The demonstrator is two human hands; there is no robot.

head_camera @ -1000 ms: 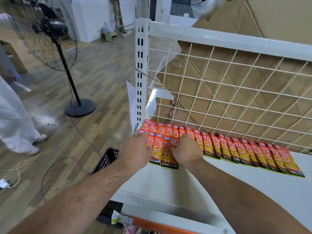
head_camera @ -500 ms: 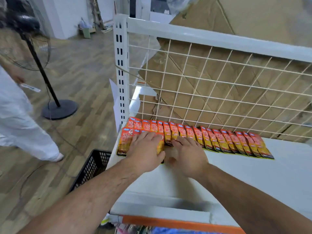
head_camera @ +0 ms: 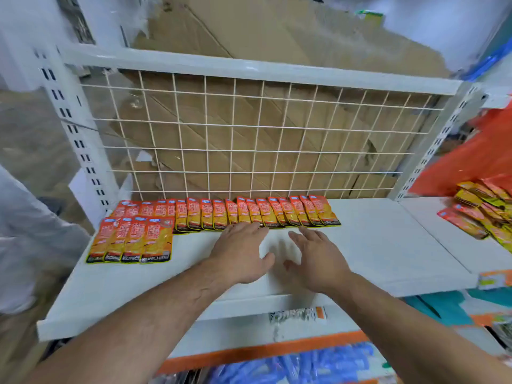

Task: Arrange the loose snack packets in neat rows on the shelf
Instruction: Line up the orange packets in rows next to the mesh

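The white shelf fills most of the view; a wire grid stands along its far edge at twelve o'clock, with flattened brown cardboard behind it. A long row of orange snack packets lies overlapped along the foot of the grid, running from ten o'clock towards one; a loose heap of orange and yellow packets sits on the neighbouring shelf at three o'clock. Four more packets form a short front row at nine o'clock, side by side and just overlapping the long row's left end. Both hands are released and hold nothing: the left hand lies flat with its fingertips touching the long row's near edge; the right hand, just beside it at its three o'clock, has fingers spread, tips just short of the packets.
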